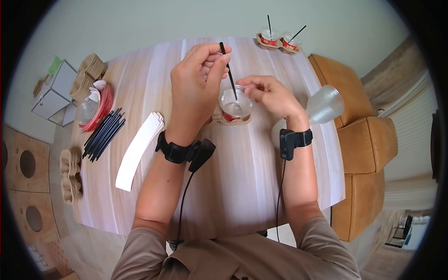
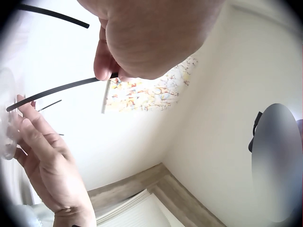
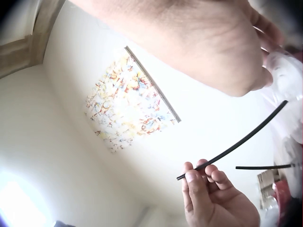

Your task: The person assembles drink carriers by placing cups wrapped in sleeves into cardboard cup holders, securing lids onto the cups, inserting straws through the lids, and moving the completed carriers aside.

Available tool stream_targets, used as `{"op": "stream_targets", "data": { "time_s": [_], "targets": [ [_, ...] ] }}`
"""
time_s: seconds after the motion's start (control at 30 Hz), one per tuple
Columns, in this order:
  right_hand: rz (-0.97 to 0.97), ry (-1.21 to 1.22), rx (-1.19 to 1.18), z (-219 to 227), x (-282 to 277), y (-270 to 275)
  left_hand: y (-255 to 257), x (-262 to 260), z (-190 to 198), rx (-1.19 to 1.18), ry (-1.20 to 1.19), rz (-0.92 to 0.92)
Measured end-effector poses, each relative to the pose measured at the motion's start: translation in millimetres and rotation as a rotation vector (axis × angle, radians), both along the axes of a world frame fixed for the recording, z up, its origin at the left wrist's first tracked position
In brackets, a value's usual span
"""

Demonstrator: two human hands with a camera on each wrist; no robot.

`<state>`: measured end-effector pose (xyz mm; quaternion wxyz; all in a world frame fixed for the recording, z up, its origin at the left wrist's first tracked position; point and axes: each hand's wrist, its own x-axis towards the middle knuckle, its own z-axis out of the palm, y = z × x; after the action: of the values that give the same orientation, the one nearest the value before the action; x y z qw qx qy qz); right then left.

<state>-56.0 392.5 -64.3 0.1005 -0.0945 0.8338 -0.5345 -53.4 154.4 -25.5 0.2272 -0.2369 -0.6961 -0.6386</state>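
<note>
Bright light, bowed edges, dark corners, glare (image 3: 20, 203) low in right wrist view

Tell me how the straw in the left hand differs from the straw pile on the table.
The held straw is a single one; the straw pile has many. The held straw slants steeply, pinched by the left hand; the straw pile lies on the table, untouched. Both are dark and slim.
</note>
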Motion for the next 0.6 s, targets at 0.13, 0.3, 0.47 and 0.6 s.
{"op": "stream_targets", "data": {
  "time_s": [0.13,0.3,0.47,0.6],
  "targets": [
    [-0.007,0.039,0.002,-0.2,1.9,-7.7,0.4,-2.7,-2.8,-0.008,-0.005,-0.006],
    [-0.017,0.025,0.04,1.0,1.9,-10.2,1.5,-0.9,-1.0,-0.023,-0.002,0.01],
    [-0.005,0.042,0.086,3.2,2.8,-11.9,2.7,-0.6,-1.3,-0.038,0.006,0.013],
    [-0.004,0.043,0.078,0.1,1.4,-11.6,3.3,-1.6,-1.4,-0.055,0.049,0.025]
  ]
}}
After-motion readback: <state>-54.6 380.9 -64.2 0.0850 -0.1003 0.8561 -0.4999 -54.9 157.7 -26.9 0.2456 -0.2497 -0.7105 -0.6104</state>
